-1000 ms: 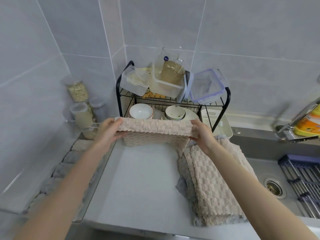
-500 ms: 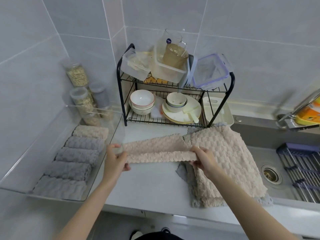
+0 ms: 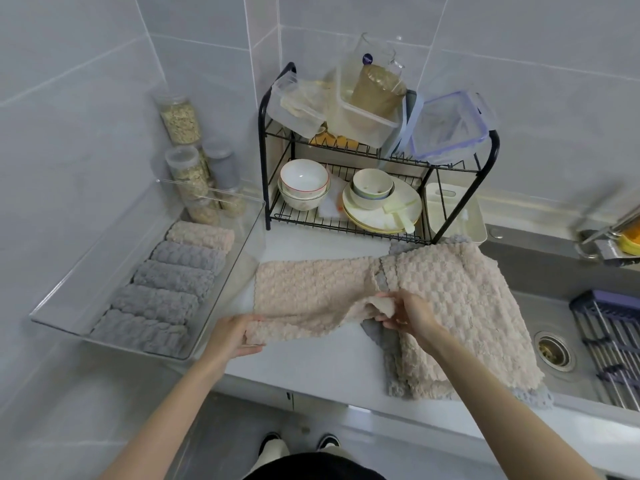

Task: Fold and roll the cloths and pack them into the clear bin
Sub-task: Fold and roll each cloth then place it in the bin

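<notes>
Room: kitchen corner, pale grey tiled walls at the back and on the left. White surface runs from the left wall to a steel sink at its right edge, with a round drain in the basin and a dark slatted drying mat across the sink's far side.

Back edge of the surface: black two-tier wire dish rack. White bowls and stacked plates sit on the lower tier, clear plastic food boxes on the upper tier. Back left corner: tall clear jars of grain, stacked.

Left edge: long clear plastic bin, running from the jars toward the front edge. Five rolled cloths lie inside, side by side in a row. There is one beige roll at the far end and four grey rolls nearer.

Middle of the surface: beige waffle-textured cloth, laid out as a wide band just beside the bin's right wall. Its right end overlaps a pile of beige and grey cloths at the right edge, next to the sink.

Hands: well apart, both at the band's near edge. Left hand grips the near left corner, fingers curled under the fabric. Right hand pinches the near right corner, which is lifted and bunched off the surface.
</notes>
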`<state>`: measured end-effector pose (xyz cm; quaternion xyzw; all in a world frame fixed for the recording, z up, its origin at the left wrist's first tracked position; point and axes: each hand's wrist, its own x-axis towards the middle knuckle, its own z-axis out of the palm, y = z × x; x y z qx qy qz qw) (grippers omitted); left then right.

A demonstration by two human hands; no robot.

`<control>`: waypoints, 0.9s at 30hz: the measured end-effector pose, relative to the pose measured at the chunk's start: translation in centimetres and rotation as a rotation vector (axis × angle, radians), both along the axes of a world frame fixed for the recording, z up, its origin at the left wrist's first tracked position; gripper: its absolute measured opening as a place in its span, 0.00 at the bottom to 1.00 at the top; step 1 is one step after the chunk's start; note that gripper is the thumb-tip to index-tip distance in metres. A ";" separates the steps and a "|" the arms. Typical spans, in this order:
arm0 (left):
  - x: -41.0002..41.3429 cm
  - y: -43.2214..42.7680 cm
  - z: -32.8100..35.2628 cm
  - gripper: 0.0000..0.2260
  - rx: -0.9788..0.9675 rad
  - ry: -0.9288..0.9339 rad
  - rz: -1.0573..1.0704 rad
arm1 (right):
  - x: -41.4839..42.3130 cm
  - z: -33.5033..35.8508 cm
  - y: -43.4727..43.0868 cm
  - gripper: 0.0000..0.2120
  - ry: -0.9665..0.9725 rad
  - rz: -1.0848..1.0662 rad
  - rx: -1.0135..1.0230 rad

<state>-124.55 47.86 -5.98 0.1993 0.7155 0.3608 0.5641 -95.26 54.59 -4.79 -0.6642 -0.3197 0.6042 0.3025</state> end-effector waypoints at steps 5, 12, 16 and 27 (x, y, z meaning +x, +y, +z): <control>-0.1 1.0 -1.4 0.13 0.124 0.131 -0.159 | 0.4 -0.3 1.7 0.15 -0.138 0.215 0.094; 0.7 4.8 -3.8 0.02 0.156 0.353 -0.136 | 0.0 -1.4 4.7 0.08 -0.427 0.332 0.210; 1.2 7.1 -4.5 0.05 0.120 0.426 -0.112 | -1.0 -1.1 6.4 0.12 -0.571 0.317 0.309; 3.6 9.2 -6.1 0.10 0.058 0.824 -0.068 | -3.3 -4.6 11.6 0.13 -0.772 0.322 0.237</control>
